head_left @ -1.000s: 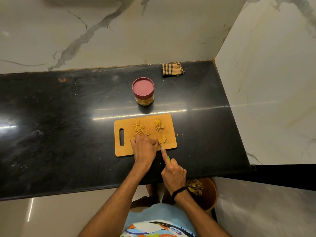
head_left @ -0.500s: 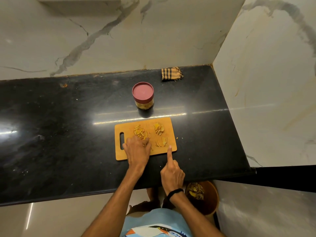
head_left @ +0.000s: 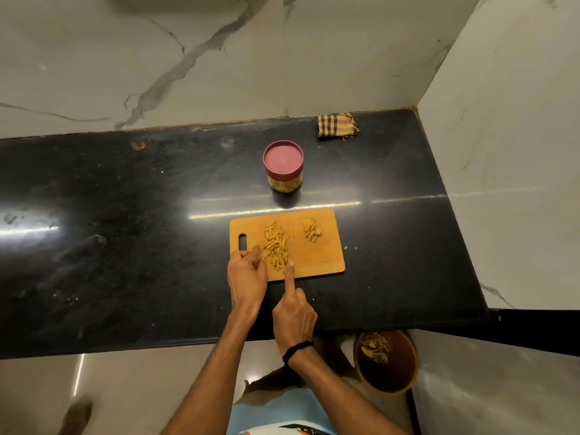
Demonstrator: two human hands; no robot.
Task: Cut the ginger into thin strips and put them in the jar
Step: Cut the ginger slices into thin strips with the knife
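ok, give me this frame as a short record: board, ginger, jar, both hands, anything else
board: cutting board on black counter
strips: ginger strips piled on the board's left half
slices: ginger slices uncut, at the board's far right part
jar: jar beyond the board, red lid on
left: left hand on the board's left end, fingers curled beside the strips; grip unclear
right: right hand holds knife, index finger along the blade; handle hidden
other: checked cloth by the wall; bin on the floor

Jar (head_left: 283, 166) behind cutting board (head_left: 317, 255)
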